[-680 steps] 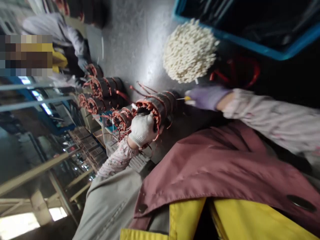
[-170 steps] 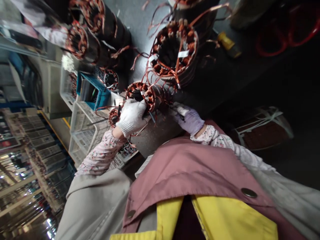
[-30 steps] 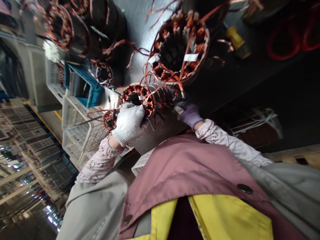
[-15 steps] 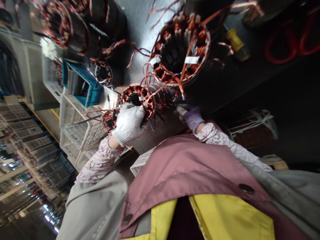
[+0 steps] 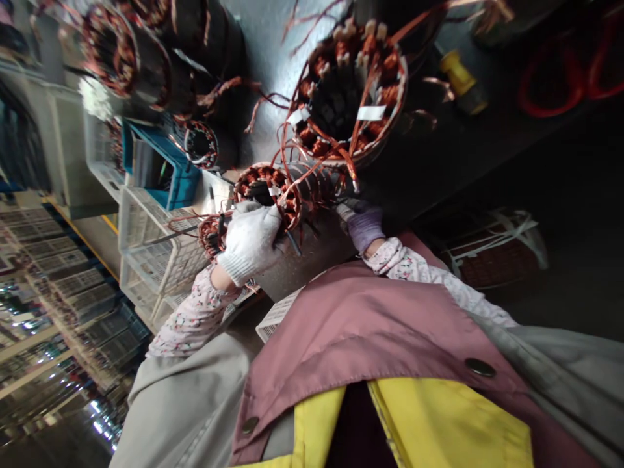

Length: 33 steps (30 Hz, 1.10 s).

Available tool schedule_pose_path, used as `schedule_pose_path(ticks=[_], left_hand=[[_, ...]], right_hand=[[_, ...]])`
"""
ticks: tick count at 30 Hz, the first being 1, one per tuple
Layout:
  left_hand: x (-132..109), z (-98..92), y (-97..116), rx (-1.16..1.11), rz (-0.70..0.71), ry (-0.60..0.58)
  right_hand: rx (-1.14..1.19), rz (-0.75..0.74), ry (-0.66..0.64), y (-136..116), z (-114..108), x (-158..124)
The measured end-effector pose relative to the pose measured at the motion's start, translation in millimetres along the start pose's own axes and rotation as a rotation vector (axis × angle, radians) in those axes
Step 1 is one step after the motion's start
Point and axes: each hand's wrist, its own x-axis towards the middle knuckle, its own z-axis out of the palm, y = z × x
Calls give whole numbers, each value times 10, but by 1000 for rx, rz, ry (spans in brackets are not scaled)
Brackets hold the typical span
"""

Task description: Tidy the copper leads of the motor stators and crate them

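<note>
My left hand [image 5: 251, 244], in a white knit glove, is shut around the rim of a small copper-wound motor stator [image 5: 277, 195] lying on its side. Just beside that glove sits a smaller wound stator [image 5: 212, 237], partly hidden by it. My right hand [image 5: 363, 224], in a purple glove with pale fingertips, is close to the far end of the held stator, among loose copper leads. Whether it holds anything is hidden. Above both hands stands a large stator [image 5: 348, 97] with white tags and trailing copper wires.
Several more wound stators [image 5: 117, 55] line the grey bench at upper left. Nearby are a white tuft bundle [image 5: 95, 97], a blue crate [image 5: 166, 175], white plastic crates [image 5: 156, 250], a yellow-handled tool [image 5: 461, 81] and red loops [image 5: 550, 84]. My maroon apron [image 5: 370, 338] fills the bottom.
My right hand has shifted slightly left and down, closer to the held stator's lower edge. My left hand and the stators stay in place.
</note>
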Motion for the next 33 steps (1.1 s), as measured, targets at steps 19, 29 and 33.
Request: schedule_pose_path(ticks=[19,29,33], left_hand=[[5,3,0,7,-13,5],[-2,11,-1,-18,-8,22],[-1,16,-10,-41,-8,20]], right_hand=[[121,163,-59,-175,-42,-77],[66,137,6,-183,-42,-66],[85,112,6,-171,-39,-87]])
